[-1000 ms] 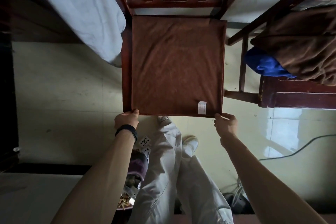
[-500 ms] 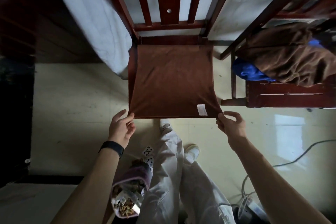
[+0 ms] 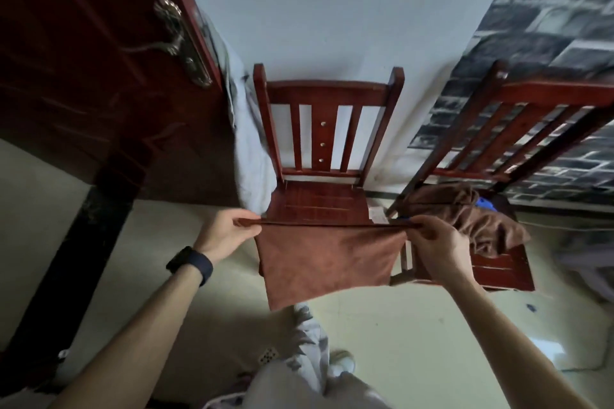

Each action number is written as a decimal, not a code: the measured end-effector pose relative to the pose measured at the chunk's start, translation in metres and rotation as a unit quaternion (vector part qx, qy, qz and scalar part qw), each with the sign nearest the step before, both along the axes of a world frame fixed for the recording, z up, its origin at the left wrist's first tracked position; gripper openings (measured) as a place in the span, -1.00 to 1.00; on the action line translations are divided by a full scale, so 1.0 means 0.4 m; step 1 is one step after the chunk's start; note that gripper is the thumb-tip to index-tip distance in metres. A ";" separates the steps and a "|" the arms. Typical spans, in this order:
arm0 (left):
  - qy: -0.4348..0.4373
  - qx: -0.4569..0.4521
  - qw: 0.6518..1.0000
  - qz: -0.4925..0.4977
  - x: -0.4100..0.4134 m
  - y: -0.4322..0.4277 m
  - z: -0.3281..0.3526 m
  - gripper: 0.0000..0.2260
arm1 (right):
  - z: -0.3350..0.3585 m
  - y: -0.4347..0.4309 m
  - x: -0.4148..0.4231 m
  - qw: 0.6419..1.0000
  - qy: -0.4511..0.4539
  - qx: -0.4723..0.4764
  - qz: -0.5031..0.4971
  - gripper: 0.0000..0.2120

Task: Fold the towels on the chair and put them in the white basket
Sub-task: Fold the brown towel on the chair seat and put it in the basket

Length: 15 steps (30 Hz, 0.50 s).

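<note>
Floor [image 3: 398,325] pale; towel [image 3: 329,262] hangs before wooden chair [image 3: 319,202].

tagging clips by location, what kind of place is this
Most likely a room in a home: a red wooden door with an ornate handle, a wooden chair, a second chair piled with towels, and brick-pattern wallpaper. The left hand and right hand pinch a brown towel.

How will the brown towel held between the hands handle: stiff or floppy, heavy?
Probably floppy: the brown towel hangs limp below the edge stretched between the left hand and right hand. Likely light: pinches at two corners seem to carry it.
</note>
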<state>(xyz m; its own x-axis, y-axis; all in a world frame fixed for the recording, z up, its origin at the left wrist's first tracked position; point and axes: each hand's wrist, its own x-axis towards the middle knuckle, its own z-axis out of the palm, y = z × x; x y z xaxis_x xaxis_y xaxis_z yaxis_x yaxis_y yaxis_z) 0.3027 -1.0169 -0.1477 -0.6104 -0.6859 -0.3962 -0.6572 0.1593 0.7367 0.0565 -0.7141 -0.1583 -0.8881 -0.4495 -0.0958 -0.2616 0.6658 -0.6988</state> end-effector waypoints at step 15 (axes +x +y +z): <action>0.024 -0.595 0.738 -0.317 0.067 -0.030 -0.003 -0.79 | 0.013 0.091 -0.043 0.933 0.269 0.075 0.227 -0.77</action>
